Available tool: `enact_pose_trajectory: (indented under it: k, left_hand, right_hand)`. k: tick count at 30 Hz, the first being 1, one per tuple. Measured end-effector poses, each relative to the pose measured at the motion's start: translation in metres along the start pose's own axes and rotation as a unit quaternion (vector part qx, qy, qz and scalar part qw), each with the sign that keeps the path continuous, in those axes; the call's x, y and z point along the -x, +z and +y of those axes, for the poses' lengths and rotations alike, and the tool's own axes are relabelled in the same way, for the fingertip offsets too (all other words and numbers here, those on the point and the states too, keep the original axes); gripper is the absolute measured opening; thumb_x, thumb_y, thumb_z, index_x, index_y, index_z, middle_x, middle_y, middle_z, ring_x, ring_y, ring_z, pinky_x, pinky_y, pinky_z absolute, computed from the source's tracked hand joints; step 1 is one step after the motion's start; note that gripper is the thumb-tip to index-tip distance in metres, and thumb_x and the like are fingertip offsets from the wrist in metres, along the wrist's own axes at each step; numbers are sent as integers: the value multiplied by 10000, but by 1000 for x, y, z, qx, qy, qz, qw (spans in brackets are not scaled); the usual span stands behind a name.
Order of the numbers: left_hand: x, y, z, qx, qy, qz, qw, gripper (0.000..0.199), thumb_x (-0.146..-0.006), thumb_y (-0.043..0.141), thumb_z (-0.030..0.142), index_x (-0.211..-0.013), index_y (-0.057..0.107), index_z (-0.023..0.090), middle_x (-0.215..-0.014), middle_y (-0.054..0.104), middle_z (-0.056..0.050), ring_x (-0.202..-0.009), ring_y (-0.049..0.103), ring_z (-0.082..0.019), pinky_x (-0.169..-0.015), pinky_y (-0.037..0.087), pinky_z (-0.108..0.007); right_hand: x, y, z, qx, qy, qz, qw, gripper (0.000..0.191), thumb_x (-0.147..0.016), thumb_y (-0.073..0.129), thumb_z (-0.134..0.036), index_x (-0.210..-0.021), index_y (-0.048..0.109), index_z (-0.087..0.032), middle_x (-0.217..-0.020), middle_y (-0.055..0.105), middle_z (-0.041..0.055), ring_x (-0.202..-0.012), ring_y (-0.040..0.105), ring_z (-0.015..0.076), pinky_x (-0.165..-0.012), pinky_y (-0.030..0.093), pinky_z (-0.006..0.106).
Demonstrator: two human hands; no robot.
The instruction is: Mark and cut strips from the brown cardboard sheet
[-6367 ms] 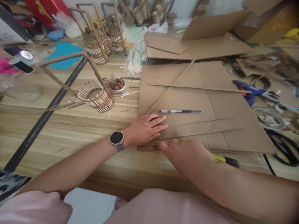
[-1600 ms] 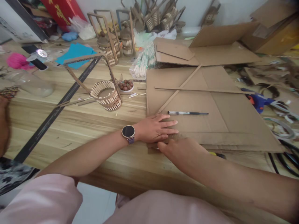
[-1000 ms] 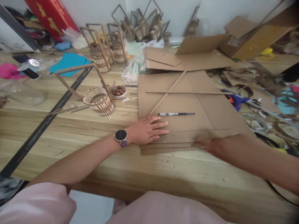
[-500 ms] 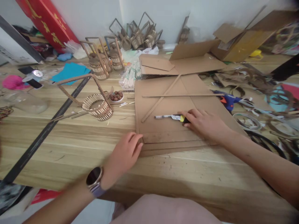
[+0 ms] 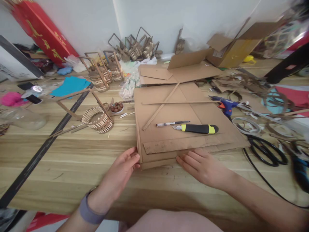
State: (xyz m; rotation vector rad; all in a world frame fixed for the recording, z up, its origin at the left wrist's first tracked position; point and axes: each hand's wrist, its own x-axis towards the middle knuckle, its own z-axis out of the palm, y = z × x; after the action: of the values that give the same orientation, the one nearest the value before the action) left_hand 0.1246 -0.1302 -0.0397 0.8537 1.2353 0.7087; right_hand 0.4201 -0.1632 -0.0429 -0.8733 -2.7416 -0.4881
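My left hand grips the near left corner of the stacked cardboard, thumb on top. At the near edge of the cardboard, my right hand rests with its fingers close together and curled at the edge. On the cardboard lie a black and yellow utility knife with its blade out, a pen, two thin crossed strips and a wider cardboard strip. A small slatted basket with a tall handle stands to the left.
Behind are more small baskets, a bowl of brown beads and an open cardboard box. A blue glue gun, black-handled scissors and pliers lie right.
My right hand has left the knife and moved to the cardboard's near edge. The knife and pen now lie uncovered. My left hand has closed on the corner, and the view has shifted.
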Motion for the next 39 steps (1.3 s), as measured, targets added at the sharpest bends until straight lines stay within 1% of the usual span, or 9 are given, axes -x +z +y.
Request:
enact_pose_trajectory:
  k: [6, 10, 13, 20, 24, 27, 29, 31, 39]
  left_hand:
    - [-11, 12, 11, 28, -76, -77, 994, 576, -580, 907, 554, -973, 711, 180, -1065, 765, -89, -999, 712, -261, -778, 561, -319]
    - [-7, 20, 19, 60, -66, -85, 992, 594, -573, 925, 501, -1038, 707, 203, -1194, 745, -80, -1155, 681, -289, -951, 567, -377]
    - [-3, 22, 24, 62, -62, -91, 992, 610, -583, 921, 499, -1080, 710, 214, -1208, 742, -76, -1205, 659, -295, -1013, 547, -393]
    - [2, 20, 28, 61, -35, -109, 992, 500, -651, 869, 500, -1070, 718, 272, -1230, 735, -49, -1263, 625, -299, -1053, 524, -418]
    - [1, 17, 23, 76, -27, -97, 992, 433, -672, 842, 476, -1044, 730, 284, -1177, 755, -46, -1278, 617, -299, -1083, 500, -433]
    - [-4, 12, 15, 76, -29, -83, 993, 469, -656, 850, 511, -1040, 734, 269, -1189, 752, -62, -1297, 603, -307, -1115, 467, -452]
    - [-10, 8, 5, 72, -27, -76, 994, 519, -656, 851, 546, -1066, 732, 253, -1226, 739, -79, -1304, 596, -311, -1136, 439, -461]
    - [-18, 4, -6, 73, -31, -77, 994, 627, -611, 871, 590, -1100, 726, 225, -1255, 725, -108, -1301, 596, -328, -1155, 410, -474]
    - [-37, -10, -37, 68, -48, -100, 991, 783, -571, 871, 640, -1187, 700, 189, -1313, 688, -164, -1337, 553, -366, -1183, 343, -502]
  right_hand:
    - [3, -15, -39, -253, 259, 5, 932, 275, -1009, 401, -141, -1043, 667, -201, -864, 697, 54, -750, 649, 172, -665, 519, 307]
    - [-7, -9, -78, -608, 511, -51, 605, 307, -957, 510, -509, -965, 626, -226, -784, 680, 14, -572, 629, 147, -465, 467, 260]
    - [-10, 1, -81, -720, 579, 59, 377, 493, -837, 593, -699, -946, 581, -219, -964, 727, 75, -745, 715, 191, -548, 543, 287]
    - [-2, 6, -52, -700, 631, 202, 268, 378, -812, 669, -583, -803, 513, -240, -892, 753, 77, -890, 744, 229, -747, 587, 346]
    - [4, -9, -54, -737, 586, 10, 337, 445, -892, 553, -643, -879, 609, -202, -766, 737, 65, -598, 681, 150, -455, 424, 205]
    - [8, -18, -40, -624, 526, -119, 566, 449, -952, 465, -580, -865, 662, -186, -652, 687, 45, -493, 603, 148, -441, 408, 232]
    - [10, -17, -15, -423, 490, -76, 758, 326, -973, 471, -440, -968, 699, -207, -831, 735, 77, -726, 695, 209, -630, 534, 317]
    - [13, -8, 17, -212, 437, -21, 874, 294, -951, 532, -354, -1167, 683, -226, -1127, 726, 130, -1049, 676, 288, -882, 541, 448]
    - [7, 49, 79, -62, 255, -82, 961, 515, -929, 559, -215, -1439, 495, -173, -1146, 664, 145, -1039, 655, 274, -872, 549, 405]
